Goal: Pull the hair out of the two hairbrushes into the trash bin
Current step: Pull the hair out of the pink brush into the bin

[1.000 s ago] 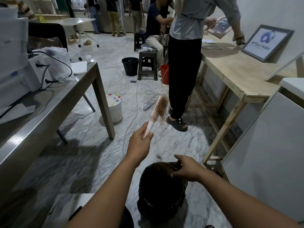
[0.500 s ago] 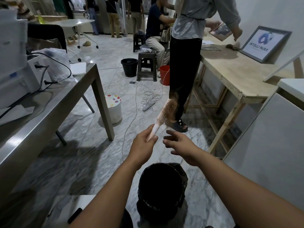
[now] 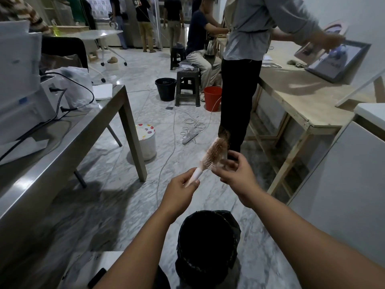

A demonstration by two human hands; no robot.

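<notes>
Right hand point(image 3: 235, 174) up from rim of trash bin point(image 3: 208, 243), now at head of hairbrush point(image 3: 212, 157), fingers spread and reaching into bristles and hair. Left hand point(image 3: 180, 191) has swung brush rightward, head now before dark trouser leg of standing person point(image 3: 239, 97).

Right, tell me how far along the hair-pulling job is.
Nothing looks finished. In hand: the left hand grips the white handle of a round hairbrush whose bristles are matted with brown hair, and the right hand has its fingers at the bristles. Whether hair already lies in the black-lined trash bin below is too dark to tell. Left: strip this brush; the second brush is not in view.
</notes>
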